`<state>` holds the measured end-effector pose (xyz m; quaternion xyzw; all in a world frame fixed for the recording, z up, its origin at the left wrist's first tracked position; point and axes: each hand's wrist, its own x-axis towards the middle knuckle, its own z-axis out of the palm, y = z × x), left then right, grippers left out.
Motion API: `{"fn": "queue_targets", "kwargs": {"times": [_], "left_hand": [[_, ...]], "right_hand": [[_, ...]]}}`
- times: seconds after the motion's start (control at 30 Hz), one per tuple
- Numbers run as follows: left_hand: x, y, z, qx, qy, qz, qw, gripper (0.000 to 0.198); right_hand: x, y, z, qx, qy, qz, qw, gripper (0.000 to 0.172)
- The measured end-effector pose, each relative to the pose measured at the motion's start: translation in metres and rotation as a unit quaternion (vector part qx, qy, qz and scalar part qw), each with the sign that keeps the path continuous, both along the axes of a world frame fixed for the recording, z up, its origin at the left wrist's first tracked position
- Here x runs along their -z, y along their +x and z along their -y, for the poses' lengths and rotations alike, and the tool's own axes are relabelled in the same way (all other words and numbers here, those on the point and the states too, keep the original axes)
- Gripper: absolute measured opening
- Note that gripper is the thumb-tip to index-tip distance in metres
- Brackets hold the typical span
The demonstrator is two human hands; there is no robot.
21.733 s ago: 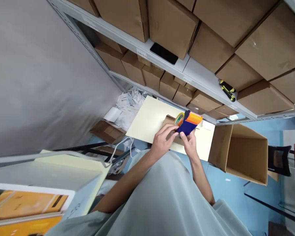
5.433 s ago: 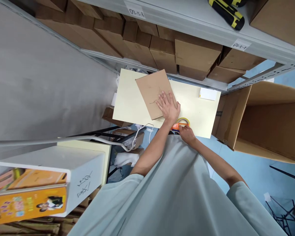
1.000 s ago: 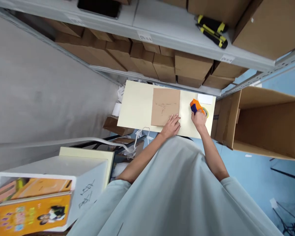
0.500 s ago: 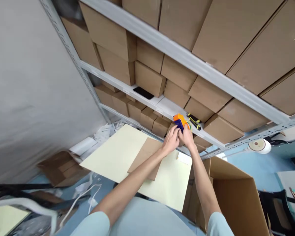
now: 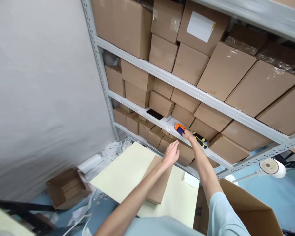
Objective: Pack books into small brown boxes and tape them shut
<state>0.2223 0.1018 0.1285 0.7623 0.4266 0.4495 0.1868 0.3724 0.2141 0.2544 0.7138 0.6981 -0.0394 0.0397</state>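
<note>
Gripping the tape gun near its tape end, the right hand reaches to the front of a shelf – whether the tool rests its weight there, I cannot tell. Two yellow-and-black cutters lie just to the right of it in view; farther left on the same shelf is a flat black slab.

The left hand is apart from the right, open, its fingers held out straight, by the far end of a brown box – contact between the two is unclear. That box lies aslant on the cream desk, with a small white packet near the far right corner.

Cartons fill the shelves above. A big open carton stands beside the desk's right end; a smaller open one sits left, near white scraps.
</note>
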Motion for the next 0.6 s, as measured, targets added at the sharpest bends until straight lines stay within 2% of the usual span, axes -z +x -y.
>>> {"fn": "queue_targets", "kwargs": {"times": [0.1,0.17,0.27,0.3,0.37,0.47,0.53,0.6], "left_hand": [[0.018,-0.033,0.011,-0.017,-0.032,-0.005,0.999,0.055],[0.034,-0.06,0.021,-0.026,-0.065,-0.008,0.998,0.053],[0.071,-0.109,0.043,-0.054,-0.138,-0.014,0.989,0.056],[0.085,-0.125,0.053,-0.073,-0.166,-0.014,0.983,0.056],[0.116,-0.155,0.077,-0.113,-0.222,-0.013,0.969,0.054],[0.156,-0.184,0.117,-0.14,-0.309,-0.017,0.941,0.056],[0.173,-0.193,0.141,-0.132,-0.377,-0.032,0.916,0.061],[0.184,-0.195,0.16,-0.114,-0.446,-0.044,0.887,0.068]], "right_hand": [[0.009,0.002,0.003,0.006,0.021,0.0,1.0,0.045],[0.024,0.006,0.017,0.003,0.086,-0.017,0.996,0.055],[0.071,0.012,0.067,0.01,0.237,-0.087,0.967,0.062],[0.093,0.013,0.093,0.022,0.264,-0.113,0.957,0.063],[0.142,0.009,0.157,0.064,0.247,-0.161,0.953,0.065],[0.21,-0.011,0.269,0.167,0.12,-0.252,0.946,0.073],[0.242,-0.03,0.337,0.249,0.03,-0.304,0.919,0.081],[0.264,-0.048,0.389,0.282,-0.038,-0.327,0.901,0.088]]}}
